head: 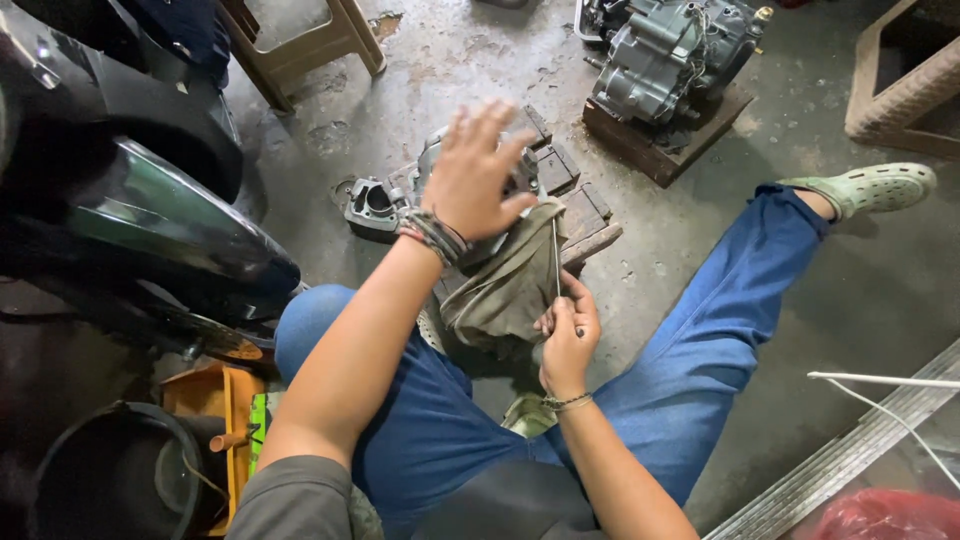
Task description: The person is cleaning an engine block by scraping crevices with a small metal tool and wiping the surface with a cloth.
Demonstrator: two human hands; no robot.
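While left hand (pixel 472 172) rests splayed, holding nothing, on cylinder head (pixel 400 200) atop wood block (pixel 575 215) at centre, right hand (pixel 568 335) pinches thin rod (pixel 556 258) beside rag (pixel 505 285); prob. cleaning stage; next needs steady aim.

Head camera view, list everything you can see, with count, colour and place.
engine part: one, grey metal, on wooden block, centre
rag: one, olive, draped below the part
thin rod: one, metal, upright over rag
engine: one, grey, on wood base, top right
motorcycle body: one, black-green, left
bucket: one, black, bottom left
orange tray: one, bottom left
stool: one, tan, top
left hand: on engine part
right hand: holding thin rod
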